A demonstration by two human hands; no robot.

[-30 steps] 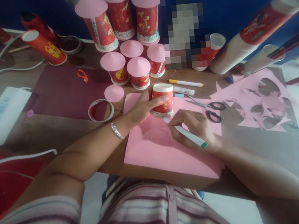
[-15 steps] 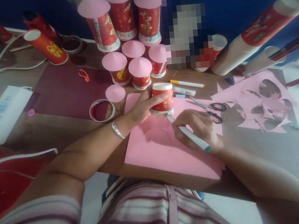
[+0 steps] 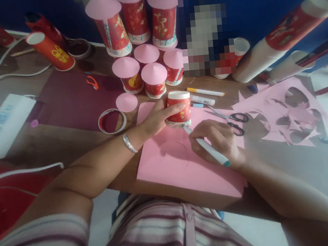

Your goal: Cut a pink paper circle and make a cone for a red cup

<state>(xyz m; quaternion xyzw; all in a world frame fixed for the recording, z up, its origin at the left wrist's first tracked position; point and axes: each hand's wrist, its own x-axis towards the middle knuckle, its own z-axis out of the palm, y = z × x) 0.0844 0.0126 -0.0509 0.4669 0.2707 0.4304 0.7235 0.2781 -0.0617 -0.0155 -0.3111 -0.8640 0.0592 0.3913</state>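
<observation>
My left hand [image 3: 160, 117] is wrapped round a short red cardboard tube [image 3: 179, 108] with white bands at top and bottom, held above the pink paper [image 3: 162, 169]. Green marks show on its lower band. In my right hand [image 3: 215, 141] is a white marker pen [image 3: 214, 151] with a green end; its tip meets the tube's lower edge. A pencil-like circle is faintly visible on the pink sheet. Just behind my right hand lie scissors [image 3: 235, 122] with dark handles. A glue stick [image 3: 202, 99] and a yellow-capped marker [image 3: 205, 92] rest beyond the tube.
Several red tubes with pink cone roofs [image 3: 154, 74] stand at the back. Cut pink scraps [image 3: 278, 117] lie on the right, near long cardboard tubes [image 3: 282, 36]. To the left are a tape ring [image 3: 101, 129], a pink cone [image 3: 126, 102], an orange cutter [image 3: 92, 82] and a white box [image 3: 9, 125].
Almost nothing differs. The marker and the tube have shifted very slightly, with both hands keeping their hold.
</observation>
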